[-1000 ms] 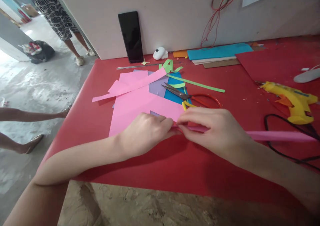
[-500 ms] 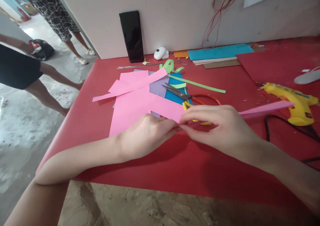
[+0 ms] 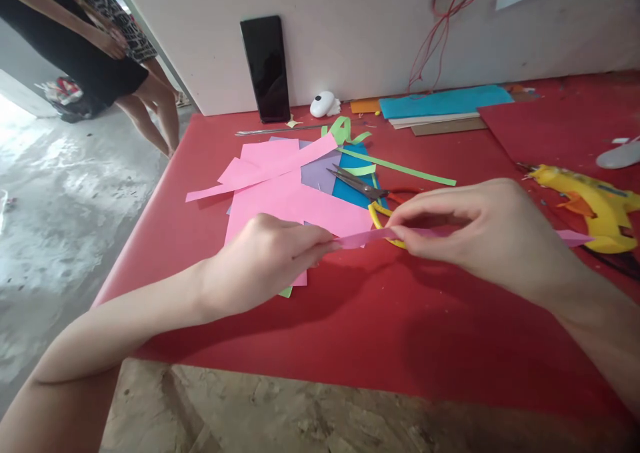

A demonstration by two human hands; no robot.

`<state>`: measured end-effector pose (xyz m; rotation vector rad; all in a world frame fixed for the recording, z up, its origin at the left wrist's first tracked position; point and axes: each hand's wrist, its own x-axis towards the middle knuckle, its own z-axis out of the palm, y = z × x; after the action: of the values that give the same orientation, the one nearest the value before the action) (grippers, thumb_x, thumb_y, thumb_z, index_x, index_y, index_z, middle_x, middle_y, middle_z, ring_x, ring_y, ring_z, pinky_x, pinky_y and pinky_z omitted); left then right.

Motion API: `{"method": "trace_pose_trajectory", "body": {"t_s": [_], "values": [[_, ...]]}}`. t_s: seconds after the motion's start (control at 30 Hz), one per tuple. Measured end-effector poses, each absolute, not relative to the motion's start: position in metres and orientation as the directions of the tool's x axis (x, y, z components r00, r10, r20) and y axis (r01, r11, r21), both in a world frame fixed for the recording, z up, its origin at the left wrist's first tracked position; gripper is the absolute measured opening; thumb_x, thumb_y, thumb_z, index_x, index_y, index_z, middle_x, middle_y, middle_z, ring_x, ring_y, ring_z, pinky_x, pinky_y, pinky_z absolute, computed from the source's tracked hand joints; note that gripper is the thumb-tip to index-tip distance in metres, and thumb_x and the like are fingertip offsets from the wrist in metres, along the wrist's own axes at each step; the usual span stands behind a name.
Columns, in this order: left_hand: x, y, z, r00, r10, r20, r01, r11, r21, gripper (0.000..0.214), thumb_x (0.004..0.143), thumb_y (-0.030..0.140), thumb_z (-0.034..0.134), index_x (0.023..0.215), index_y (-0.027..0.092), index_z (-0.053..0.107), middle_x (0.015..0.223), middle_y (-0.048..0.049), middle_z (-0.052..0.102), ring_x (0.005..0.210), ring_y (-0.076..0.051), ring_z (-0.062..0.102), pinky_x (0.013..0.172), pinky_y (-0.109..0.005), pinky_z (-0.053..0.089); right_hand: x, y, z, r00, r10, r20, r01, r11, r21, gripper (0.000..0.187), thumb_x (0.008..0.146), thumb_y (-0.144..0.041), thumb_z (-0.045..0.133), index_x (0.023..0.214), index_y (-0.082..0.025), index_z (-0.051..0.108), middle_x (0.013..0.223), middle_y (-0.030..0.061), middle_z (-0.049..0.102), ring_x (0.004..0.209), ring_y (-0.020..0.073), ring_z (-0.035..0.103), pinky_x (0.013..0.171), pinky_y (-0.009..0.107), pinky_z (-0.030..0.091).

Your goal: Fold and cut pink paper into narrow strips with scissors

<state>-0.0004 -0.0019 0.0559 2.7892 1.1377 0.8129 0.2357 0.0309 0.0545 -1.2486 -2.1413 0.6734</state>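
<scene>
A narrow pink paper strip [image 3: 367, 237] stretches between my two hands above the red tabletop. My left hand [image 3: 267, 256] pinches its left end, the fingertips partly hidden behind the knuckles. Thumb and fingers of my right hand [image 3: 460, 229] close on the strip farther along, and its free end sticks out past the wrist at the right. Beyond my hands lie pink paper sheets [image 3: 270, 206] over purple and blue ones. Scissors [image 3: 360, 185] with red and yellow handles rest on the sheets, their blades pointing left and partly open.
At the right lies a yellow glue gun [image 3: 600, 203] with a dark cord. A black phone [image 3: 266, 69] leans on the wall beside a white figure [image 3: 324, 104]. Green paper strips [image 3: 400, 166] and blue folded paper [image 3: 445, 101] lie farther back. Two people stand at the left.
My hands have moved apart along the strip, the left to the left and the right to the right, exposing a length between them. A person at the left has moved closer to the wall.
</scene>
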Motion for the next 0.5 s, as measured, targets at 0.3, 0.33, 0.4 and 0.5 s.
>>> {"method": "trace_pose_trajectory", "body": {"t_s": [0.3, 0.33, 0.4, 0.5], "values": [[-0.030, 0.001, 0.070, 0.533, 0.793, 0.294, 0.778, -0.596, 0.197, 0.026, 0.095, 0.029, 0.054, 0.082, 0.017, 0.073, 0.064, 0.0008, 0.073, 0.049, -0.009, 0.058, 0.046, -0.019, 0.041, 0.242, 0.041, 0.051, -0.318, 0.932, 0.172, 0.647, 0.346, -0.679, 0.009, 0.070, -0.020, 0.064, 0.061, -0.021, 0.066, 0.062, 0.0000, 0.070, 0.057, 0.0156, 0.064, 0.054, 0.027, 0.049], [-0.027, 0.003, 0.067, 0.535, 0.798, 0.278, 0.793, -0.587, 0.162, 0.025, 0.094, 0.029, 0.055, 0.084, 0.016, 0.074, 0.063, -0.0003, 0.072, 0.049, -0.010, 0.058, 0.046, -0.021, 0.039, 0.240, 0.040, 0.049, -0.345, 0.917, 0.201, 0.655, 0.389, -0.648, 0.010, 0.070, -0.018, 0.063, 0.061, -0.020, 0.066, 0.063, 0.0001, 0.070, 0.057, 0.0151, 0.064, 0.055, 0.027, 0.049], [-0.016, 0.005, 0.062, 0.557, 0.789, 0.258, 0.785, -0.602, 0.147, 0.025, 0.094, 0.031, 0.056, 0.085, 0.015, 0.073, 0.064, -0.0009, 0.071, 0.048, -0.010, 0.056, 0.046, -0.022, 0.037, 0.235, 0.035, 0.046, -0.421, 0.869, 0.259, 0.657, 0.489, -0.573, 0.012, 0.072, -0.015, 0.061, 0.062, -0.020, 0.065, 0.066, 0.0003, 0.072, 0.059, 0.0146, 0.064, 0.059, 0.027, 0.049], [0.006, 0.007, 0.055, 0.660, 0.727, 0.189, 0.723, -0.683, 0.102, 0.024, 0.095, 0.024, 0.051, 0.086, 0.014, 0.071, 0.063, -0.0015, 0.069, 0.050, -0.013, 0.058, 0.046, -0.024, 0.035, 0.228, 0.027, 0.042, -0.515, 0.792, 0.328, 0.634, 0.609, -0.476, 0.016, 0.075, -0.011, 0.056, 0.066, -0.020, 0.065, 0.068, -0.0001, 0.073, 0.060, 0.0140, 0.065, 0.059, 0.026, 0.049]]}}
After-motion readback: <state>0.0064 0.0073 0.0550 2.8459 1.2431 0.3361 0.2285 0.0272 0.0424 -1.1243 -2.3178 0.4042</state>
